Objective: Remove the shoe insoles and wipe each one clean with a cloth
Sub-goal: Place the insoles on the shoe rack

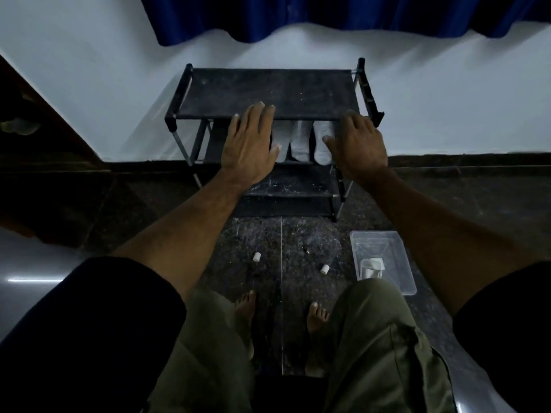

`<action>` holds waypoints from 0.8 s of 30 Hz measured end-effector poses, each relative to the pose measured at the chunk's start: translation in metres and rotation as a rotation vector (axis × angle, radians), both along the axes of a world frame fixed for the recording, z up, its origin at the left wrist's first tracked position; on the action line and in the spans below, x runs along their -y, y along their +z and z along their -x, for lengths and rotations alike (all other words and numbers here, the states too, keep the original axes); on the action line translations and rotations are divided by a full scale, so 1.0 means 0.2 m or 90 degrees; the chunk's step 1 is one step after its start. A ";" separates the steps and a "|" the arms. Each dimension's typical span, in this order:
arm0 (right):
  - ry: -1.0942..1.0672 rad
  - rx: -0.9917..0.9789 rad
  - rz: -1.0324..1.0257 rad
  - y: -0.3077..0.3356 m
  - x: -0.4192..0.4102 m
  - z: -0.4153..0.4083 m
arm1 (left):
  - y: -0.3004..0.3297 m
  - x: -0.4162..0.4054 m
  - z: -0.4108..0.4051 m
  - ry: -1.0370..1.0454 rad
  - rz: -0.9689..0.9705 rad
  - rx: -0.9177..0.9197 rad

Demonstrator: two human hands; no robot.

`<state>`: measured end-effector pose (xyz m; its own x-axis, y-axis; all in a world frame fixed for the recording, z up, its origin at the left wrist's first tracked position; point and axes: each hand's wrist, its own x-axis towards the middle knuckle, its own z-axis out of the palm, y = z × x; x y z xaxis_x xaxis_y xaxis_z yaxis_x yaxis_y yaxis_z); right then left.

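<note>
Dim room, dark speckled stone floor, pale wall: both hands held out over a low black fabric-shelved shoe rack [268,92].

Left hand [249,144] is flat with fingers spread, gripping nothing; right hand [356,144] is loosely extended, also empty; whether either touches the rack's top edge cannot be told. Between them, three pale grey foam insoles [299,143] lie side by side on the second shelf, probably laid out to air. On the floor near the right leg, a clear plastic tub [396,263] holds a white object, possibly the cloth. No shoes visible.
</note>
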<state>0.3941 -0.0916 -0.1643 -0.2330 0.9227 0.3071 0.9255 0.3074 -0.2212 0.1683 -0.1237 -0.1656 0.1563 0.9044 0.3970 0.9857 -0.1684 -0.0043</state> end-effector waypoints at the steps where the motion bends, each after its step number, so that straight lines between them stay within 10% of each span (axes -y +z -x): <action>1: 0.002 0.007 0.005 -0.04 -0.03 0.00 | -0.04 -0.03 0.01 0.004 0.011 -0.003; 24: -0.002 0.009 0.036 -0.46 -0.34 0.02 | -0.36 -0.37 -0.07 0.004 0.008 -0.056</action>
<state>0.3905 -0.0244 -0.2559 -0.2348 0.9390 0.2515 0.9295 0.2926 -0.2246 0.1833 -0.0492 -0.2383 0.1839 0.9102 0.3711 0.9827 -0.1622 -0.0893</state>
